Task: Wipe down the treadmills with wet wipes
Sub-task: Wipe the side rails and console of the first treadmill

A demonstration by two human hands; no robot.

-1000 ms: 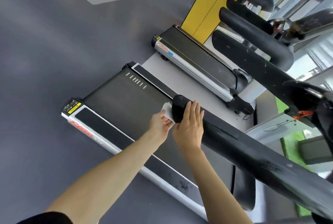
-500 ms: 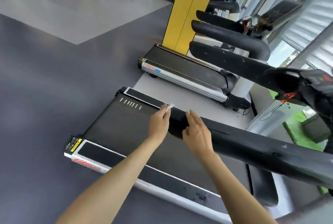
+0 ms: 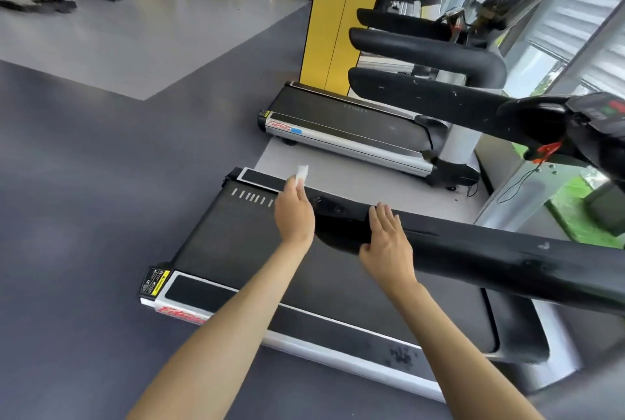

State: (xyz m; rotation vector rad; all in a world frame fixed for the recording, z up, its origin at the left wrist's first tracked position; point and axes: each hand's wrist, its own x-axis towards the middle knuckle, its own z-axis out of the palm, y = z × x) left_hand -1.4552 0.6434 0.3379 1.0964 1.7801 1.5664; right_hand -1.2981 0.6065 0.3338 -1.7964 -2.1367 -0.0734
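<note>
— Off the end of the handrail [image 3: 490, 257] since a second ago: wet wipe [image 3: 301, 175] lifted clear, no longer pressed against the black padding.

— Held how?

— Pinched at the fingertips of the left hand [image 3: 294, 213], a small white scrap sticking up above the knuckles. Back of the hand toward the camera, so the pinch itself hidden.

— And relative to the rail?

— Just up and left of its free end, apart from it, over the far edge of the treadmill belt [image 3: 230, 243].

— Other side?

— Right hand [image 3: 385, 243] laid flat on top of the handrail, a little in from the end. Fingers straight and close together, nothing held.

— Anything hard to make out?

— Wipe smeared by motion blur, folds unreadable. Palms of both hands out of sight. Further right, console [image 3: 602, 115] cut off by the frame edge, display too blurred to read, red clip [image 3: 546, 150] hanging below it on a thin cord. Far stretch of the handrail running out of view at lower right.
</note>
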